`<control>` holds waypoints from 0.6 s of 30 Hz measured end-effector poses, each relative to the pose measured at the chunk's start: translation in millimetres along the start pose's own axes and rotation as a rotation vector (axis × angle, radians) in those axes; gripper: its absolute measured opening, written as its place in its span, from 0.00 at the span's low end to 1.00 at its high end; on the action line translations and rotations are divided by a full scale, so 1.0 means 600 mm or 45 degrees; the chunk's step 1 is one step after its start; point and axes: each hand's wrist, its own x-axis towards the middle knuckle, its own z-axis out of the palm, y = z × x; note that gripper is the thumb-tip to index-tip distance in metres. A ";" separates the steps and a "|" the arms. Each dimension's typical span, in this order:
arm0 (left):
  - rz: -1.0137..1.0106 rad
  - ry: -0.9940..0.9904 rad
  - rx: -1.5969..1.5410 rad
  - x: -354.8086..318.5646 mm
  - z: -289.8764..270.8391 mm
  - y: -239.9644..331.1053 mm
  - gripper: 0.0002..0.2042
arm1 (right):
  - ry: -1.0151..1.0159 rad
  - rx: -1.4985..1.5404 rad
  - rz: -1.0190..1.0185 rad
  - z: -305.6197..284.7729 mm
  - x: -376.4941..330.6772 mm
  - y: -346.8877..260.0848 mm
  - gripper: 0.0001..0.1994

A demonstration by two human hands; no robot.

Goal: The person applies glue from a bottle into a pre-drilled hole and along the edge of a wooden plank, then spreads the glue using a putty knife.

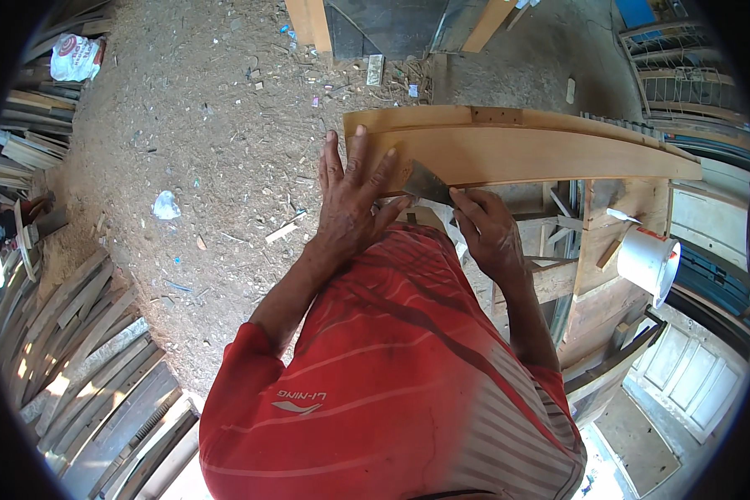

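A long, light-brown wooden board (550, 154) with a raised edge lies across in front of me. My left hand (350, 196) rests on its left end, fingers spread, holding nothing. In my right hand (487, 229) is a putty knife (429, 183), gripped by the handle, which the fingers mostly hide. Its broad metal blade points left and lies against the board's face near the near edge, close to my left fingertips. A darker strip with small holes (496, 116) shows on the board's far edge.
A white bucket (642, 262) stands right of me by a plywood workbench (629, 204). Stacked planks (83, 333) line the left side. Shavings and scraps litter the dirt floor (217, 108). Wooden frames (310, 25) stand beyond the board. A white panel door (692, 367) lies lower right.
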 end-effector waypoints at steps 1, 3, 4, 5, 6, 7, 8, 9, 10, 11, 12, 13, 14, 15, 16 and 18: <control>0.010 0.005 -0.030 0.001 0.001 -0.001 0.37 | 0.005 0.000 -0.003 0.000 0.000 0.000 0.22; 0.032 0.007 -0.074 0.001 0.002 -0.001 0.36 | 0.003 0.033 0.014 0.005 -0.001 -0.001 0.21; 0.043 0.005 -0.088 0.001 0.003 0.000 0.36 | 0.003 0.050 0.023 0.009 -0.002 -0.003 0.21; 0.055 0.003 -0.101 0.002 0.003 0.001 0.35 | 0.012 0.050 -0.003 0.013 0.000 -0.006 0.21; 0.064 -0.005 -0.106 0.003 0.002 0.001 0.35 | 0.024 0.049 -0.024 0.017 0.004 -0.010 0.21; 0.072 -0.013 -0.110 0.005 0.000 0.001 0.35 | 0.035 0.047 -0.046 0.022 0.006 -0.015 0.21; 0.081 -0.020 -0.115 0.006 0.000 0.001 0.35 | 0.037 0.057 -0.039 0.025 0.008 -0.022 0.21; 0.084 -0.019 -0.109 0.007 0.000 0.001 0.35 | 0.041 0.066 -0.032 0.026 0.011 -0.030 0.21; 0.087 -0.017 -0.102 0.007 0.000 0.001 0.35 | 0.045 0.076 -0.025 0.028 0.013 -0.036 0.21; 0.090 -0.014 -0.096 0.007 0.000 0.002 0.35 | 0.053 0.111 -0.020 0.032 0.014 -0.039 0.21; 0.092 -0.004 -0.102 0.007 -0.001 0.002 0.36 | 0.062 0.147 -0.014 0.037 0.014 -0.040 0.21; 0.093 0.008 -0.109 0.006 -0.002 0.003 0.36 | 0.071 0.182 -0.007 0.039 0.013 -0.041 0.21; 0.095 0.019 -0.115 0.006 -0.003 0.003 0.37 | 0.092 0.183 -0.006 0.039 0.012 -0.041 0.21; 0.083 0.082 -0.184 0.005 -0.002 0.000 0.37 | 0.112 0.186 -0.004 0.040 0.011 -0.040 0.21; 0.071 0.145 -0.253 0.002 0.000 -0.004 0.38 | 0.133 0.188 -0.002 0.041 0.010 -0.040 0.20; -0.014 0.252 -0.359 0.001 -0.003 -0.007 0.37 | 0.178 0.139 0.006 0.030 0.012 -0.027 0.19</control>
